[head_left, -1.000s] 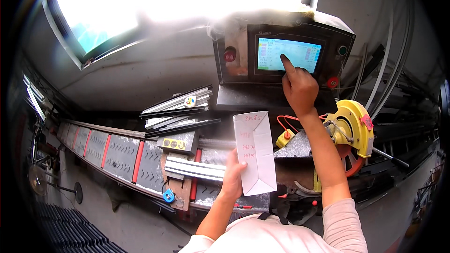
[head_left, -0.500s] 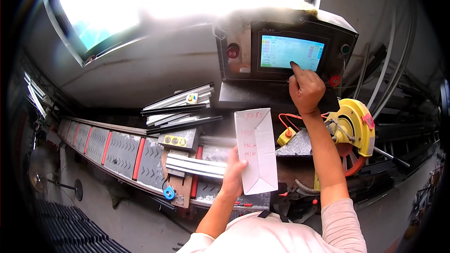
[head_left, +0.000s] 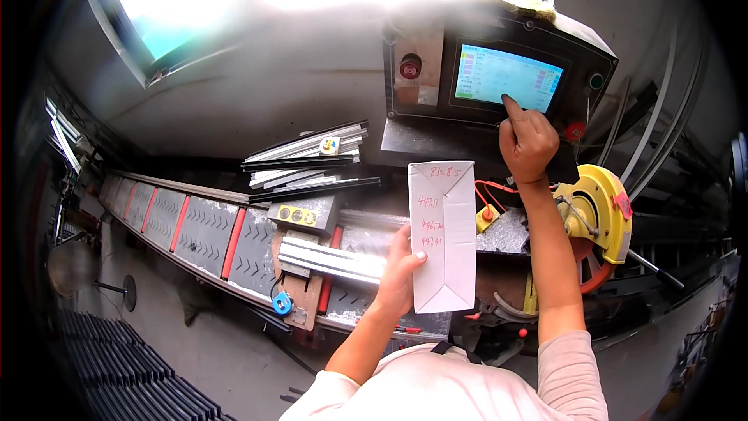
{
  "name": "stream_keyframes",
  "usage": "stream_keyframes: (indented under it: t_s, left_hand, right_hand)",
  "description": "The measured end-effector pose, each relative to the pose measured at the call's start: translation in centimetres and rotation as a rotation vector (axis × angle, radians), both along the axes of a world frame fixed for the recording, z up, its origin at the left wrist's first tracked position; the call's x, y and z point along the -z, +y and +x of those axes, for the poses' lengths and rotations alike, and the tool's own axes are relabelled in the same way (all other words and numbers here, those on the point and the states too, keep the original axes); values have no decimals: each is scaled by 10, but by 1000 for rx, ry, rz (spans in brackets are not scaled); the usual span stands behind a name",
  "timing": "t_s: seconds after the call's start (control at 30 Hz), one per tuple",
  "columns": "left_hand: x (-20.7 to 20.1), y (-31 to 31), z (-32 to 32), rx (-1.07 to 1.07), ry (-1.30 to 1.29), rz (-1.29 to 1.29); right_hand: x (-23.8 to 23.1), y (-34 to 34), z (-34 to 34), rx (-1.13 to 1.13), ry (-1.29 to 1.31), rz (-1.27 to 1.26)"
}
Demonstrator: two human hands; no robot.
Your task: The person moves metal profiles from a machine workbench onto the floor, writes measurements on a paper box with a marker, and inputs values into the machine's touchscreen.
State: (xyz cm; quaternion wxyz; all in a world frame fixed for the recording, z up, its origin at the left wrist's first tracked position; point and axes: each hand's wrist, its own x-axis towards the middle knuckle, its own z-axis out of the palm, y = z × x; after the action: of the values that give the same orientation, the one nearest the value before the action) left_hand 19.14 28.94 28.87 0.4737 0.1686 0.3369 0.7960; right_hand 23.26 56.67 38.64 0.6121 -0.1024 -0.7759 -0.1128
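My left hand [head_left: 399, 275] grips the left edge of a white carton [head_left: 460, 257], its thumb lying across the front face. Red handwriting runs down that face, which also has fold lines. With the index finger stretched out, my right hand [head_left: 530, 140] reaches up to the lit touchscreen [head_left: 510, 74]. Its fingertip meets the lower part of the screen, as far as I can see, and the other fingers are curled in with nothing visible in them. The screen sits in a dark control panel [head_left: 405, 113] with red and green buttons.
Metal profiles [head_left: 304, 160] lie in a pile behind the conveyor-like bench [head_left: 206, 234]. Pale profiles [head_left: 327, 257] rest on it beside a blue tape measure [head_left: 282, 303]. A yellow-guarded saw [head_left: 608, 210] stands at right. Dark bars [head_left: 140, 382] fill the lower left.
The view has shifted, so the panel and bench sit differently in it. The carton now faces me more squarely, its writing clearer. My right index finger stays at the screen's lower part.
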Motion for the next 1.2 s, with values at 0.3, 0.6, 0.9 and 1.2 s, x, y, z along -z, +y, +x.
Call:
stream_keyframes:
  t_s: [0.3,0.6,0.9,1.2]
  left_hand:
    - [-2,2,1,-42,-5,-9]
    - [2,0,0,-47,6,-26]
    - [7,0,0,-46,-15,-17]
    - [9,-1,0,-47,-21,-14]
  right_hand:
    - [4,4,-1,28,12,25]
    - [-2,-3,-1,56,12,-31]
    - [-1,-1,0,51,-5,-31]
    - [-4,-5,1,-4,-56,-7]
